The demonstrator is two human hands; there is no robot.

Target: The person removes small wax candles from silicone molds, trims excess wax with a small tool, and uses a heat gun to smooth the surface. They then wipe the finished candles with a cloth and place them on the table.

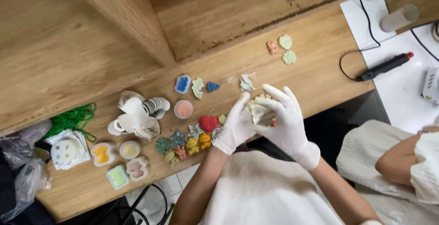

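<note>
we see both gloved hands over wooden table (pixel 320 76) edge: left hand (pixel 235 126) and right hand (pixel 286 122) pinch small pale mould (pixel 257 111) between fingertips (contents hidden). red apple-shaped piece (pixel 208 123) just beside left hand. filled moulds (pixel 120 161) lie well apart, far left. black glue gun (pixel 384 67) on white sheet.

Both hands are sheathed in thin white disposable gloves, the left hand (pixel 235 126) and the right hand (pixel 286 122) each covered to just past the wrist, where the cuffs are bunched slightly. The forearms are left bare below the gloves. A plain white garment of soft fabric is worn over the torso and lap.
</note>
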